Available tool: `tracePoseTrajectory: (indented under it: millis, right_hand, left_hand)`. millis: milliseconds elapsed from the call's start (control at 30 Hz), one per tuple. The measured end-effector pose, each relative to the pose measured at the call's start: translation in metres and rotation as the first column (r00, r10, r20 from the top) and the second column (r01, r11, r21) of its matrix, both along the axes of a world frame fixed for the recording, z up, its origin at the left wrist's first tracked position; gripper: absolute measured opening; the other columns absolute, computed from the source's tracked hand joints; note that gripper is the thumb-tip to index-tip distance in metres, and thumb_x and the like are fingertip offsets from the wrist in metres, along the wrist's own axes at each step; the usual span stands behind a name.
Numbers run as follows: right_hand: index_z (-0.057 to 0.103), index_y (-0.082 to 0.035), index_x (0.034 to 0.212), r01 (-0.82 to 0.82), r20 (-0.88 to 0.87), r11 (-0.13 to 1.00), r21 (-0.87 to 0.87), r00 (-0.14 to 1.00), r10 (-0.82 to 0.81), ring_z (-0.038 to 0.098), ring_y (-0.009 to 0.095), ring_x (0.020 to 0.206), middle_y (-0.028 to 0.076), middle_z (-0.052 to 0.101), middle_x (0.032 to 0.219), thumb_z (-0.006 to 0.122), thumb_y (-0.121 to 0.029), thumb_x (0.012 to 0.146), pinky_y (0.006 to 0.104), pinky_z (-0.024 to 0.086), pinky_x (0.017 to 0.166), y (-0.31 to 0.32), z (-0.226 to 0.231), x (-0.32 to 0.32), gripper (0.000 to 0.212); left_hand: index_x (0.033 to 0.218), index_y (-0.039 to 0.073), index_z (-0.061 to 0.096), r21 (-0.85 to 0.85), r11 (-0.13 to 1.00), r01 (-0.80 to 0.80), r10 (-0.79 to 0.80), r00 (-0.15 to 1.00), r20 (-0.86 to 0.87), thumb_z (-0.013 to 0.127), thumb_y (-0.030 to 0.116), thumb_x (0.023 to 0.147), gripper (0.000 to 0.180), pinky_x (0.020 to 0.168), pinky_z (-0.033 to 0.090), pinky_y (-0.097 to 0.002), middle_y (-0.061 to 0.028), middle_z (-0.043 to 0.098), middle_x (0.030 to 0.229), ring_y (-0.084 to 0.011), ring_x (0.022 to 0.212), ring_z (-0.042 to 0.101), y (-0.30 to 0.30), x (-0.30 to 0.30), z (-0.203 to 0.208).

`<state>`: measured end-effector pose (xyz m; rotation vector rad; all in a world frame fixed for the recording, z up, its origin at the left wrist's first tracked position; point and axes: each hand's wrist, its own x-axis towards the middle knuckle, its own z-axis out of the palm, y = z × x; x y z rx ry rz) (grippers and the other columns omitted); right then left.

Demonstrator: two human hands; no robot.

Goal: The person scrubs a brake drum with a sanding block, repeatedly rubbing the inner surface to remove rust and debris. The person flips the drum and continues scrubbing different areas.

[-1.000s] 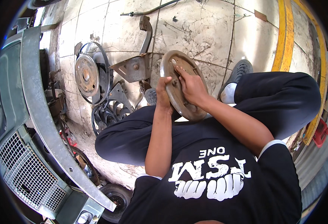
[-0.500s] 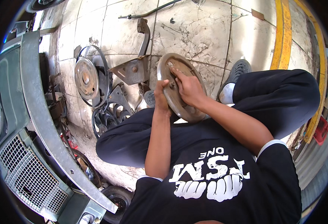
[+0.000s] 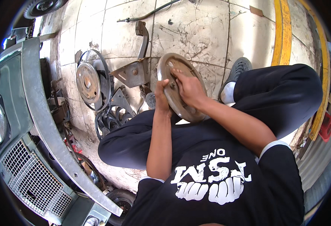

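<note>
A worn, brownish round metal plate (image 3: 179,64) with a raised rim stands tilted in front of my lap, its dished face turned up toward me. My left hand (image 3: 163,96) is closed on its left edge, thumb over the rim and the other fingers hidden behind. Against the dished face presses my right hand (image 3: 190,89), its fingers bent and pointing toward the far left of the plate. Whatever may be under those fingertips is hidden.
On the tiled floor to the left lie a rusty round plate (image 3: 88,83), a metal ring, a pedal with bracket (image 3: 132,72) and dark curved parts. A vehicle front with a grey bumper (image 3: 47,109) fills the left. A rod (image 3: 150,14) lies far ahead; yellow floor stripes run right.
The view has shifted slightly. My right fingers stay against the plate with barely any movement, and my left hand keeps its grip on the rim.
</note>
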<state>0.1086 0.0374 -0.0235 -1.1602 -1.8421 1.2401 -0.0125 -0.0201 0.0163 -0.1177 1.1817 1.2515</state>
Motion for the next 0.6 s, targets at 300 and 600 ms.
tracePoseTrajectory:
  millis: [300,600]
  right_hand:
    - [0.068,-0.008,0.132,-0.011,0.005,0.991,-0.132,1.0,0.012,0.068,0.047,0.099,0.026,0.071,0.109,0.056,-0.01,0.101,0.0525,0.053,0.084,0.001,0.009,-0.002,0.034]
    - [0.068,-0.002,0.129,-0.041,0.018,0.978,-0.203,0.999,0.045,0.066,0.047,0.11,0.028,0.069,0.119,0.052,-0.004,0.098,0.0523,0.052,0.098,0.01,0.019,-0.002,0.034]
  left_hand:
    - [0.136,-0.001,0.057,0.011,0.999,-0.032,0.032,0.998,-0.046,0.059,0.036,0.091,0.059,0.1,0.055,-0.0428,-0.0157,0.066,0.124,-0.0303,0.115,0.066,0.0,0.004,0.011]
    - [0.138,-0.001,0.055,0.009,0.998,-0.063,0.063,0.998,-0.011,0.058,0.037,0.092,0.06,0.102,0.054,-0.0438,-0.0168,0.066,0.125,-0.0317,0.114,0.066,0.005,0.007,0.019]
